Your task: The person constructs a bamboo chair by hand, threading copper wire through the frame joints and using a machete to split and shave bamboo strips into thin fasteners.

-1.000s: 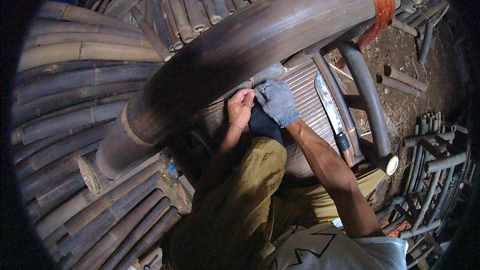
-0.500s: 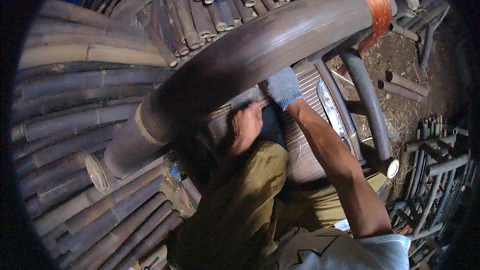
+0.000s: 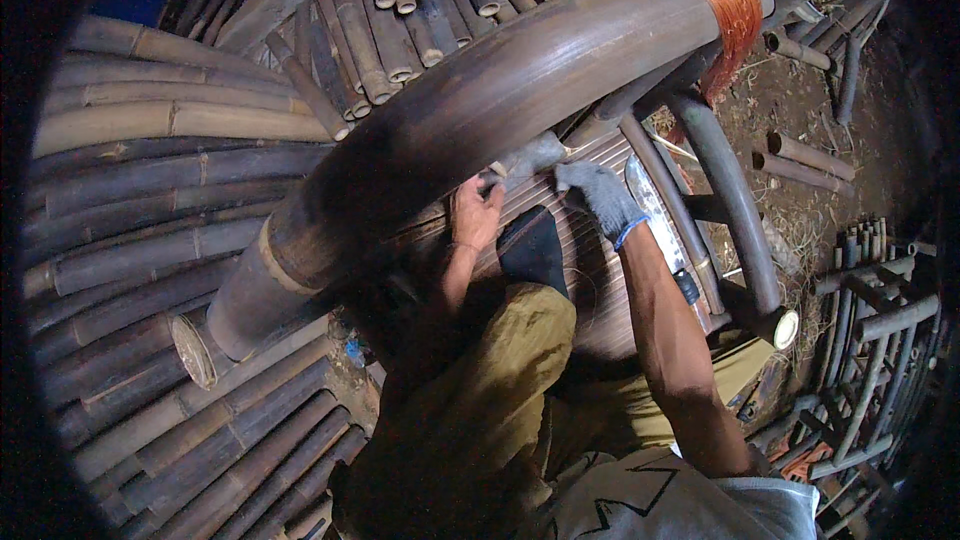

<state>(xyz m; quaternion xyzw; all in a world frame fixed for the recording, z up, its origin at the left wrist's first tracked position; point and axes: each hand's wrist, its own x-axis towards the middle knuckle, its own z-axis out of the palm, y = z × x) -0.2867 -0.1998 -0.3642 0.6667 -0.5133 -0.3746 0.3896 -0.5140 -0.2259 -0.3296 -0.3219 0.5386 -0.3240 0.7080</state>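
My bare left hand (image 3: 476, 212) is at the far left side of a slatted bamboo seat (image 3: 598, 325), under a thick, dark bamboo pole (image 3: 520, 90). Its fingers are bent together at a small dark thing too unclear to name. To its right, my right hand (image 3: 598, 198) wears a grey knitted glove with a blue cuff. The gloved fingers curl inward over the slats; what they pinch, if anything, is hidden. Beyond both hands lies a greyish piece (image 3: 533, 156) at the pole's underside. A broad-bladed knife (image 3: 655, 215) with a dark handle rests right of the gloved hand.
Orange cord (image 3: 725, 10) wraps the pole's far right end. Bamboo legs and rails (image 3: 735, 205) stand at right. Stacked dark bamboo poles (image 3: 190, 170) fill the left, with cut tubes (image 3: 370, 40) behind. A bamboo frame (image 3: 870, 340) stands far right. My bent knee (image 3: 530, 325) is close by.
My left hand has moved away from me, toward the pole. My right hand has drawn back and to the right, out from beneath the pole. The view has shifted slightly.
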